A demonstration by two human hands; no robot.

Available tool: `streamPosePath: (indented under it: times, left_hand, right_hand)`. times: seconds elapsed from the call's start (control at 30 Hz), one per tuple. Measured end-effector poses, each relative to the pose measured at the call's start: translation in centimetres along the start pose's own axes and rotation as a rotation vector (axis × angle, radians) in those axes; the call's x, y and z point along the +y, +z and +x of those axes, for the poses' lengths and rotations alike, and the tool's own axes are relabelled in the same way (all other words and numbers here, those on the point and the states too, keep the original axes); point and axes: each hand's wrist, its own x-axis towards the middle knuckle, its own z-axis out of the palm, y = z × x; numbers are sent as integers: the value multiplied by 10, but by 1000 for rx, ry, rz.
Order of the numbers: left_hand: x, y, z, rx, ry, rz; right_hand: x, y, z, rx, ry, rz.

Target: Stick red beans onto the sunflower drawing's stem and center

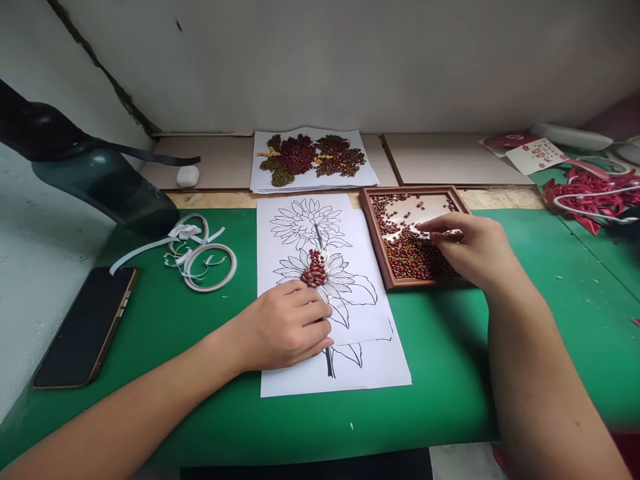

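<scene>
My left hand (pixel 290 325) rests on a white sheet with a black line drawing of flowers (pixel 310 220), its fingers loosely bent and nothing visible in them. Just above those fingers, red-brown beans (pixel 315 270) cover the centre of the lower flower. My right hand (pixel 467 250) reaches over a brown wooden-framed tray (pixel 375 240), thumb and index finger brought together in a pinch. Whatever lies between these fingertips is too small to make out. Small red and green beans (pixel 407 257) fill much of the tray, and its pale bottom shows near the back.
Behind the sheet lies a finished-looking bean picture (pixel 307 160) on white paper. To the left are a dark bottle (pixel 110 187), a white earbud case (pixel 188 175), tape rolls (pixel 210 267) and a phone (pixel 85 327). Red shredded material (pixel 590 197) lies at right on the green tabletop (pixel 200 427).
</scene>
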Motion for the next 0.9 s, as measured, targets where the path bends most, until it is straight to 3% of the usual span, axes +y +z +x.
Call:
streamPosePath:
  times: [0.13,0.2,0.33,0.53,0.7,0.9]
  left_hand:
    - [0,0,0,-3,-2,-4]
    - [1,-1,1,-6,-4,-4]
    - [0,-1,1,-12,-7,-17]
    - [0,0,1,-11,-23,-31]
    - [0,1,0,-13,-29,-36]
    - [1,1,0,-17,-31,-39]
  right_hand:
    - [3,-4,0,-196,19,4]
    - [3,-5,0,-205,60,-26]
    - [0,-6,0,-82,82,-105]
    - [-16,-1,-3,330,6,199]
    - [-23,2,-3,291,50,529]
    - [-19,1,-2,284,47,518]
